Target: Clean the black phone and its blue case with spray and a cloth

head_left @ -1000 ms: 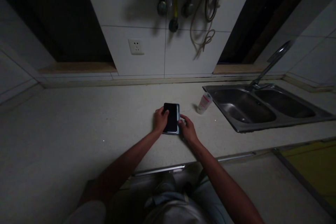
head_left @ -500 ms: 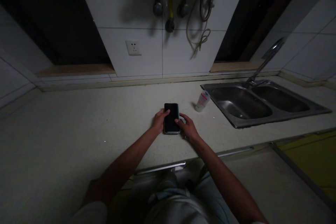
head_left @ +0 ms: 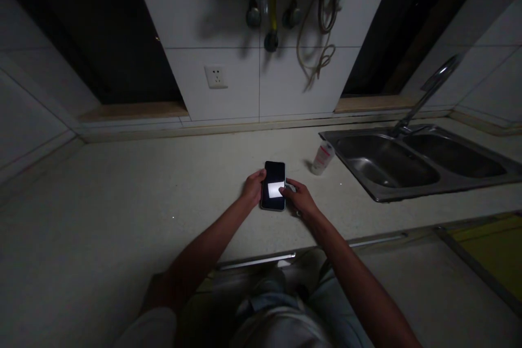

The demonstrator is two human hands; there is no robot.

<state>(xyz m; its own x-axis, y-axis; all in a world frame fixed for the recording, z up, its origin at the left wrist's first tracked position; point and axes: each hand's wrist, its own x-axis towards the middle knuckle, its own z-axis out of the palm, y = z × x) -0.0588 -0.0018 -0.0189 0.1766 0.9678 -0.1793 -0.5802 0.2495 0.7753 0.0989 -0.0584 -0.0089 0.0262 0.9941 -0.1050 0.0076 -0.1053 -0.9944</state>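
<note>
Between my two hands is a dark smartphone [head_left: 273, 171], upright in the view, with a bright white patch lit on the lower part of its screen. My left hand [head_left: 254, 186] grips the phone's left edge, its thumb at the rim. On the other side my right hand [head_left: 299, 197] holds the right edge, and its thumb rests over the lit patch. The fingers of both hands are partly hidden beneath and beside the phone. Something small and pale shows by my right fingers, too unclear to name.
A whitish plastic cup with red print [head_left: 322, 158] stands on the pale countertop [head_left: 134, 185], right of the phone. Farther right lies a double steel sink [head_left: 377, 194] with a tall faucet [head_left: 436, 79]. Pipes, a cord and a wall socket [head_left: 216, 77] are on the tiled wall behind.
The phone's screen was dark and now shows a white patch. My left thumb has drawn back from the screen to the edge. The whole view has shifted slightly.
</note>
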